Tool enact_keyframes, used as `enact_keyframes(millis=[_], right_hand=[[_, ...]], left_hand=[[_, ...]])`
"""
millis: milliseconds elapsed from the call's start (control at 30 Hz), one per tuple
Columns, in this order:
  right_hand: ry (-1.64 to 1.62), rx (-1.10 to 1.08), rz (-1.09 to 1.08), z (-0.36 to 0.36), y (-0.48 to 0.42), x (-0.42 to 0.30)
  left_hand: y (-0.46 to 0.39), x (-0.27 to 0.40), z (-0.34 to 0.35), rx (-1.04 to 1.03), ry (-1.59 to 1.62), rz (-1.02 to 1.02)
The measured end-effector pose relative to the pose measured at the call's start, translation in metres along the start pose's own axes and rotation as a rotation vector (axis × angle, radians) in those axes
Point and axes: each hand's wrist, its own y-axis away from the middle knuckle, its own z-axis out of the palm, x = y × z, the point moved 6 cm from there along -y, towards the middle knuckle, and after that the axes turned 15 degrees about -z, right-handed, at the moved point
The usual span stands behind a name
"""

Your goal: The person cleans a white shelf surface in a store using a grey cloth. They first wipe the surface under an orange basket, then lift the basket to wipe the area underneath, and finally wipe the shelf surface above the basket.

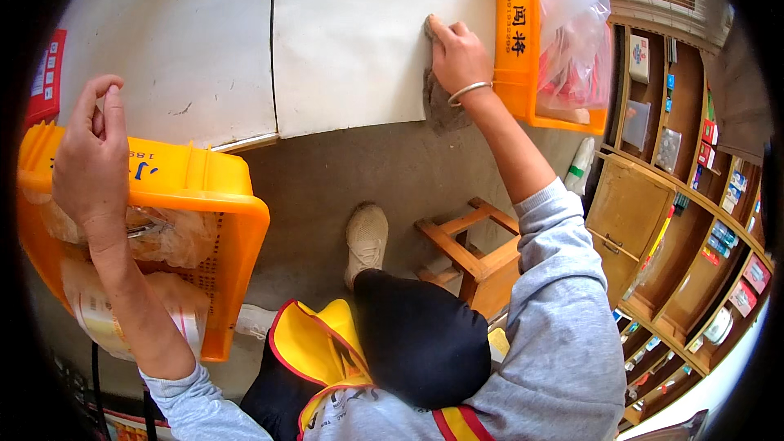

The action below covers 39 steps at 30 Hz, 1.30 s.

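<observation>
My right hand presses on a dark grey rag at the right edge of a white tabletop. Part of the rag hangs down over that edge, and a bit shows at my fingertips. A metal bangle circles the right wrist. Over the near wall of a yellow-orange plastic crate, at the left, is my left hand. Its fingers are curled with the thumb close to the index finger, and I see nothing in it. Clear plastic bags and a printed package lie in this crate.
A second orange crate, holding a clear plastic bag, stands right of my right hand. A wooden stool is by my leg. Wooden shelves with small goods line the right. A red box sits far left.
</observation>
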Motion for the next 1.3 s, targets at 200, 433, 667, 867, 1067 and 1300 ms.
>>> enact_keyframes(millis=[200, 433, 667, 867, 1067, 1300], right_hand=[[-0.167, -0.117, -0.097, -0.012, 0.067, -0.036], [-0.102, -0.072, -0.023, 0.013, -0.004, 0.015], [0.044, 0.187, -0.046, -0.016, -0.065, 0.095], [0.093, 0.205, -0.005, 0.030, 0.005, 0.047], [-0.073, 0.037, -0.334, -0.006, 0.085, -0.065], [-0.037, 0.178, 0.032, 0.028, 0.030, 0.048]], left_hand=[[0.002, 0.005, -0.007, -0.060, -0.057, -0.056], [-0.003, 0.002, -0.002, -0.073, -0.104, -0.064], [-0.003, 0.001, -0.002, -0.005, -0.062, -0.029], [0.000, 0.006, -0.008, -0.045, -0.030, -0.054], [0.004, 0.027, -0.032, -0.046, 0.027, -0.082], [0.004, 0.039, -0.027, -0.015, 0.103, -0.005]])
